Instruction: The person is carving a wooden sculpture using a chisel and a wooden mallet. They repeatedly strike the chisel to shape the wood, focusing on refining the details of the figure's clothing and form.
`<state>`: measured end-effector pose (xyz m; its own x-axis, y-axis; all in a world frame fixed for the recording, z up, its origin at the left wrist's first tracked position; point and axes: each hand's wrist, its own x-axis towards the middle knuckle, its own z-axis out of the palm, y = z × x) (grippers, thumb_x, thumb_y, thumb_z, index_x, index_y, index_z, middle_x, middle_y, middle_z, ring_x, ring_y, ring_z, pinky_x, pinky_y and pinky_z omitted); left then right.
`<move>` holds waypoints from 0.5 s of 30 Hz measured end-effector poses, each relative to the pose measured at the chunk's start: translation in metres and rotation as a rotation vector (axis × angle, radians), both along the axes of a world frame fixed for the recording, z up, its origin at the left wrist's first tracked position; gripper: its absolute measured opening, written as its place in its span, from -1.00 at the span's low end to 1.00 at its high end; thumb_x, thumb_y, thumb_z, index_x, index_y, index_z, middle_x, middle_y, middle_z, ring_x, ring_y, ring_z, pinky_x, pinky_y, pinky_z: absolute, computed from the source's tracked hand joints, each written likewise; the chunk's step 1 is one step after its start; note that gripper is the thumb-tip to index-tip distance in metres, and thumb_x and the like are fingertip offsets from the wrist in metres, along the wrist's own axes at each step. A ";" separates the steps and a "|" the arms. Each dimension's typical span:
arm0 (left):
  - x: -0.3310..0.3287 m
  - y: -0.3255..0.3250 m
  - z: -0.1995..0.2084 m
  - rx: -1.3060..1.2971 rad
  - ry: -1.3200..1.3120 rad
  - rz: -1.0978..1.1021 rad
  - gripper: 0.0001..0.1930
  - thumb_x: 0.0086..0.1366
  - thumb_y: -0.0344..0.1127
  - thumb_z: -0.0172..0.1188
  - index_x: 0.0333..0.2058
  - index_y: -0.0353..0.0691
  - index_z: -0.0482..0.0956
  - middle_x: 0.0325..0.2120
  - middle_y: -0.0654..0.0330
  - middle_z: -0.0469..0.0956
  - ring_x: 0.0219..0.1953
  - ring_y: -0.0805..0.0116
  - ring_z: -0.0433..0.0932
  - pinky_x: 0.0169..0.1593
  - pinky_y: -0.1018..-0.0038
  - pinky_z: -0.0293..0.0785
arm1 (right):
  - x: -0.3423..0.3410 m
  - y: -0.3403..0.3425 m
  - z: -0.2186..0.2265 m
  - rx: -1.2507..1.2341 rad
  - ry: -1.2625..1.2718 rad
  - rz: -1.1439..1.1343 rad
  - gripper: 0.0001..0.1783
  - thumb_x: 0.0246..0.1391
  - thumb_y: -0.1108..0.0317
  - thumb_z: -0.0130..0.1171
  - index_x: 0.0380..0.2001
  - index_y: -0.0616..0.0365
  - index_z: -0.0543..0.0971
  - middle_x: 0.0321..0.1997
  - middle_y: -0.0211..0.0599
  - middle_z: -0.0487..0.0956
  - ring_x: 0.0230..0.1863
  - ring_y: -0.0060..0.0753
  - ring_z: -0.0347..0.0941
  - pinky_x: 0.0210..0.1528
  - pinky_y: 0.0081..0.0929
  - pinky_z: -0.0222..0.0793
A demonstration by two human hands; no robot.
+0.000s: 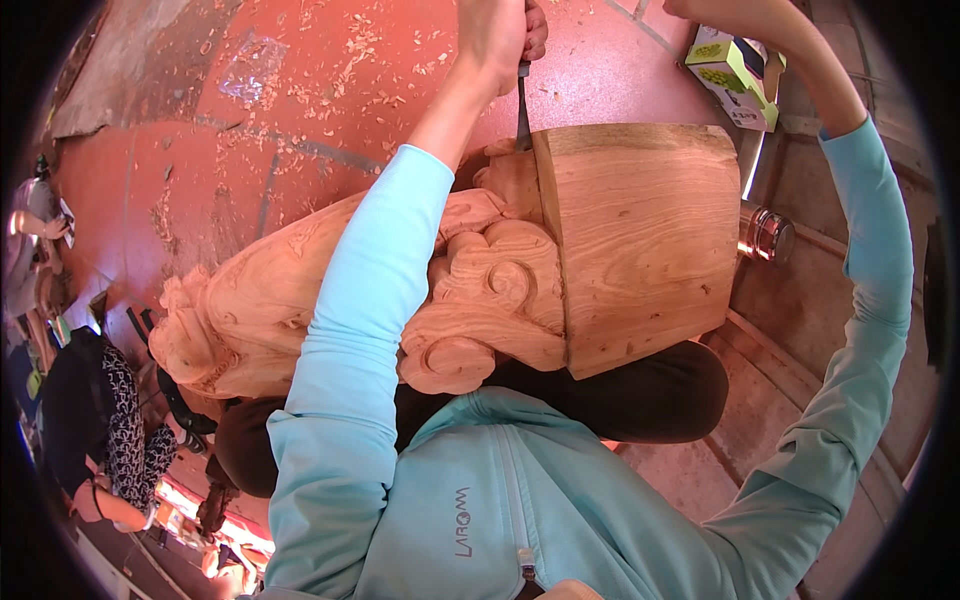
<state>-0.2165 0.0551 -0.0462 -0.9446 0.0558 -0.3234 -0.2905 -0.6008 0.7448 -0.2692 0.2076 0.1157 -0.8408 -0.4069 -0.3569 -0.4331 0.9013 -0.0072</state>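
Note:
A large carved wooden figure (270,285) lies on its side across my lap, with scroll shapes below its body and a thick uncarved block (650,240) at its right end. My left hand (505,45) is closed round a chisel (523,110), whose dark blade points down to the wood beside the block's far left corner. The fist and the top edge hide the chisel's handle. My right hand (725,10) is raised at the top right, beyond the block. Most of it is cut off by the edge, so its fingers and anything in them do not show.
Wood shavings (360,60) and a clear plastic wrapper (253,68) lie on the red tiled floor. A green and white box (735,78) and a metal flask (767,233) stand past the block. At left, another person in dark clothes (75,410) bends down.

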 end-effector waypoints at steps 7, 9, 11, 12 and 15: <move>0.007 -0.001 0.011 -0.093 0.065 0.016 -0.72 0.27 -0.02 0.02 -0.36 -0.12 0.45 -0.85 0.44 0.14 -0.85 0.59 0.11 -0.78 0.58 -0.03 | 0.028 -0.009 0.019 -0.093 -0.006 -0.070 -0.19 -0.15 0.42 0.18 0.27 -0.08 0.24 -0.36 -0.03 0.58 -0.31 -0.21 0.53 -0.20 -0.29 0.41; 0.010 0.001 0.011 -0.085 0.079 0.010 -0.72 0.28 -0.03 0.02 -0.36 -0.12 0.45 -0.85 0.44 0.14 -0.86 0.58 0.11 -0.78 0.58 -0.03 | 0.023 -0.012 0.026 0.051 -0.040 -0.021 -0.20 -0.14 0.41 0.18 0.27 -0.05 0.24 -0.35 -0.01 0.57 -0.31 -0.22 0.54 -0.19 -0.30 0.41; 0.009 0.007 0.014 -0.125 0.107 -0.016 -0.73 0.28 -0.04 0.01 -0.36 -0.12 0.45 -0.85 0.44 0.13 -0.86 0.58 0.10 -0.79 0.58 -0.03 | 0.019 0.003 0.018 0.006 0.019 -0.020 -0.20 -0.14 0.41 0.17 0.27 -0.07 0.23 -0.35 0.00 0.57 -0.33 -0.22 0.54 -0.22 -0.31 0.42; 0.009 0.003 0.014 -0.159 0.115 -0.002 -0.74 0.28 -0.05 0.01 -0.37 -0.12 0.45 -0.85 0.44 0.13 -0.86 0.58 0.10 -0.79 0.58 -0.03 | 0.018 -0.001 0.006 -0.129 0.089 -0.004 -0.19 -0.14 0.41 0.17 0.27 -0.10 0.24 -0.36 -0.01 0.57 -0.36 -0.22 0.54 -0.24 -0.31 0.43; 0.007 -0.002 0.005 -0.072 0.048 0.041 -0.75 0.29 -0.06 -0.01 -0.38 -0.11 0.45 -0.85 0.43 0.13 -0.87 0.58 0.09 -0.79 0.58 -0.04 | 0.019 0.000 0.001 -0.092 0.053 -0.086 -0.18 -0.16 0.40 0.16 0.28 -0.08 0.22 -0.35 -0.01 0.57 -0.39 -0.21 0.54 -0.29 -0.31 0.44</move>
<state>-0.2090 0.0528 -0.0408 -0.9603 -0.0050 -0.2790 -0.2292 -0.5562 0.7989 -0.2506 0.2078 0.1167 -0.8910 -0.3612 -0.2752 -0.3559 0.9318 -0.0709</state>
